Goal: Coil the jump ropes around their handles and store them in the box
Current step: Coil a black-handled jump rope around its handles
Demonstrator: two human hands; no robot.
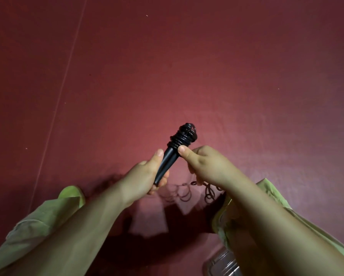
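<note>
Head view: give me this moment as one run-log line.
step: coiling | left hand: grips handles | right hand: pinches rope at handles | coils: on far end | loose rope: on red surface

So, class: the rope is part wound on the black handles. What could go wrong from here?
1. The coils bunch near the handles' top end, so they may slip off.
2. The loose rope lies in curls on the floor and may tangle as the right hand feeds it.
3. The left hand grips only the lower end, so the handles could twist.
</note>
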